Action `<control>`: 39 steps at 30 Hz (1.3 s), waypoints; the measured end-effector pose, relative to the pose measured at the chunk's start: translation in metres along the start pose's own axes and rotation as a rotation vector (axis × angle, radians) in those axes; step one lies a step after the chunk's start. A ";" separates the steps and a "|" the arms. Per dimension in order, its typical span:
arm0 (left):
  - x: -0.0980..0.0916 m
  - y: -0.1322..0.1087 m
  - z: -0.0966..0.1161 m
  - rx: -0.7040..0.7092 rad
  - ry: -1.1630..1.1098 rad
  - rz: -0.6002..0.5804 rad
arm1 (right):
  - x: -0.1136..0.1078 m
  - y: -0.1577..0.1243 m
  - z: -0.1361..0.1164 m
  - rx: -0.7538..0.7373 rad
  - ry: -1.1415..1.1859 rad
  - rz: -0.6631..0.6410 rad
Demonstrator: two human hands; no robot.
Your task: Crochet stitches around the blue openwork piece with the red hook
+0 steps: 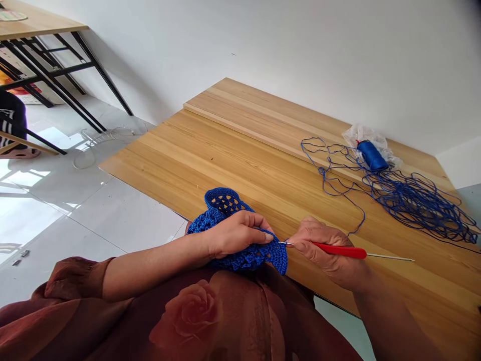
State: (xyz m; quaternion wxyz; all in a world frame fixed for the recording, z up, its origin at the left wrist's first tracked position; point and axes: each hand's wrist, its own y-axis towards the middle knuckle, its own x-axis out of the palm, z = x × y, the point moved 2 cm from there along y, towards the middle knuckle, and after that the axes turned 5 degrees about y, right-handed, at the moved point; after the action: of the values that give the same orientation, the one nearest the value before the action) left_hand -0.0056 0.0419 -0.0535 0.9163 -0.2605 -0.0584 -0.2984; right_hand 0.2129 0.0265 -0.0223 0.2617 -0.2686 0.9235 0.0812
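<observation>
My left hand [240, 233] pinches a blue crocheted piece [278, 258] between thumb and fingers near its right edge. The openwork piece curls up beyond the hand and hangs over my lap at the table's near edge. In my right hand [325, 245] is a crochet hook with a red handle [347, 250], the fingers closed round it. Its metal tip touches the edge of the crochet, close to my left thumb. A thin metal shaft also sticks out of the handle's far end. Blue yarn [364, 213] runs from the table towards my right hand.
A wooden table [240, 150] stands against the white wall. On its right lie a loose blue yarn tangle [413, 200] and a blue yarn spool [372, 154] on clear plastic. Another table [56, 22] with black legs stands at the left, a person's leg [13, 120] below it.
</observation>
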 end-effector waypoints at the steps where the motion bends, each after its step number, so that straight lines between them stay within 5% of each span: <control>1: 0.000 0.000 0.000 0.000 0.003 0.003 | 0.000 0.000 -0.001 0.001 -0.003 -0.003; 9: -0.001 0.000 0.002 -0.006 -0.055 -0.023 | 0.013 -0.009 0.012 0.049 0.059 0.176; 18: 0.001 -0.001 0.003 -0.029 -0.085 -0.030 | 0.007 -0.008 0.007 -0.026 0.048 0.130; 28: 0.001 -0.001 0.003 0.099 0.159 -0.001 | 0.005 0.002 -0.011 -0.065 -0.302 0.077; 35: 0.006 -0.006 0.007 0.235 0.487 0.116 | 0.026 -0.008 -0.026 -0.248 -0.818 0.307; 39: 0.008 -0.006 0.008 0.296 0.553 0.133 | 0.028 -0.012 -0.025 -0.219 -0.795 0.337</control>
State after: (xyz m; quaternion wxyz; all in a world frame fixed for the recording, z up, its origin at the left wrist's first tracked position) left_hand -0.0023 0.0381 -0.0424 0.9430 -0.0365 0.1672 -0.2855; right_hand 0.1885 -0.0033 -0.0162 0.5497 -0.0883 0.7678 0.3171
